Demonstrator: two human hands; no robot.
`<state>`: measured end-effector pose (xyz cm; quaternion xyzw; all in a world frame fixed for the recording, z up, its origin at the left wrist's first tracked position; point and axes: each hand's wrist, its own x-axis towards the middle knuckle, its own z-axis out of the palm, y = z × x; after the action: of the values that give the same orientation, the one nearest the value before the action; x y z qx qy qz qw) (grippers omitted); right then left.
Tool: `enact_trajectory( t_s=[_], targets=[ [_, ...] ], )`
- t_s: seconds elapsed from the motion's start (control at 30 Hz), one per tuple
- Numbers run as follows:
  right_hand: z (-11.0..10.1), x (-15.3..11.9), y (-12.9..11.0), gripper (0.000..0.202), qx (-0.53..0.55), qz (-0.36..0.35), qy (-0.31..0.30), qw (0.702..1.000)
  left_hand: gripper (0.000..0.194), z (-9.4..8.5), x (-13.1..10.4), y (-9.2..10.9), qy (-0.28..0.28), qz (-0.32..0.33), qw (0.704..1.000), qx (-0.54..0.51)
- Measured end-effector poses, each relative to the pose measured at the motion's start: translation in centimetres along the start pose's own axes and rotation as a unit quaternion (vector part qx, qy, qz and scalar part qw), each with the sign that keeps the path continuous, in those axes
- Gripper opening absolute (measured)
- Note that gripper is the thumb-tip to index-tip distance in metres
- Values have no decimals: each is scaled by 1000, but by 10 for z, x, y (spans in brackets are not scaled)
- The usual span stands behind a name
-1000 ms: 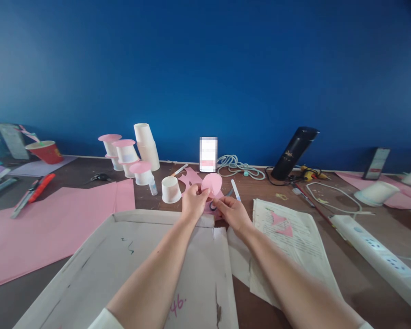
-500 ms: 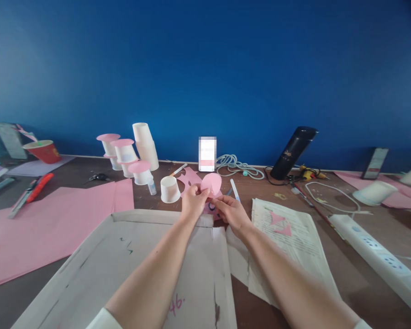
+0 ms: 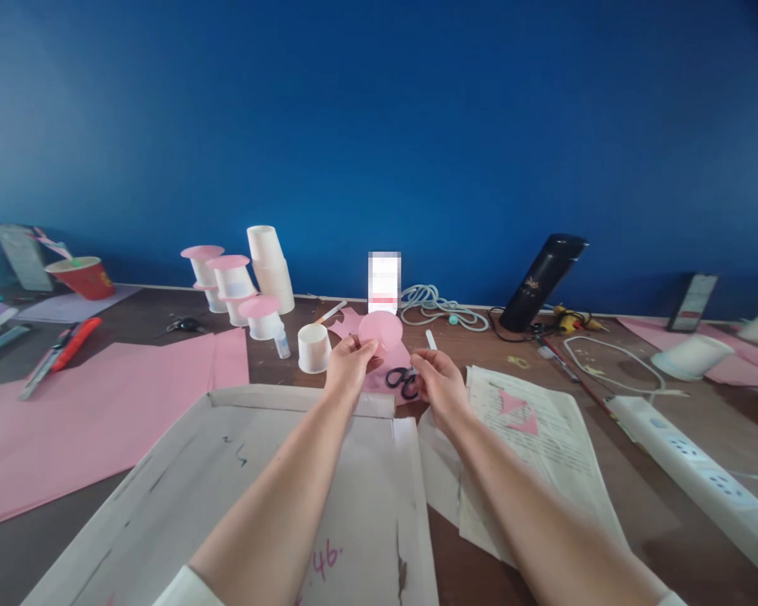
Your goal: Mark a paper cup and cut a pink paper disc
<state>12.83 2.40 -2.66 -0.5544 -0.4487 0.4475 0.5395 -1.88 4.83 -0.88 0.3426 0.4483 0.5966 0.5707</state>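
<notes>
A round pink paper disc [image 3: 381, 330] is pinched at its lower left edge between the thumb and fingers of my left hand [image 3: 349, 367]. Apart from the disc, to its right, my right hand [image 3: 440, 384] has its fingertips drawn together; whatever may be between them is too small to make out. Black scissor handles [image 3: 397, 379] show between the hands, over pink paper scraps [image 3: 388, 362], and the right hand partly covers them. An upside-down white paper cup [image 3: 314, 348] stands left of my left hand.
White cups topped with pink discs [image 3: 231, 286] and stacked cups [image 3: 270, 273] stand at the back left, near a small glue bottle [image 3: 281, 341]. Pink sheets [image 3: 132, 404] and a cardboard box lid [image 3: 246, 497] lie in front. Rightward are a black flask [image 3: 540, 282] and power strip [image 3: 695, 471].
My right hand has moved right, away from the pink disc. The left hand has shifted slightly left with the disc, and more of the scissor handles shows.
</notes>
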Motion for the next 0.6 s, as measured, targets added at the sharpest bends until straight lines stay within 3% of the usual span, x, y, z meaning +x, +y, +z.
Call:
enact_trajectory(
  t_s=[0.2,0.37,0.6],
  targets=[
    [3,-6,-7,46,82,54,-52,994,20,1,-2,-3,-65,-12,998,-2],
    [4,-9,-12,45,128,90,-81,984,18,1,-3,-4,-75,-4,997,11],
    [3,-6,-1,37,7,35,-54,998,20,-2,0,3,-43,16,999,18]
  ],
)
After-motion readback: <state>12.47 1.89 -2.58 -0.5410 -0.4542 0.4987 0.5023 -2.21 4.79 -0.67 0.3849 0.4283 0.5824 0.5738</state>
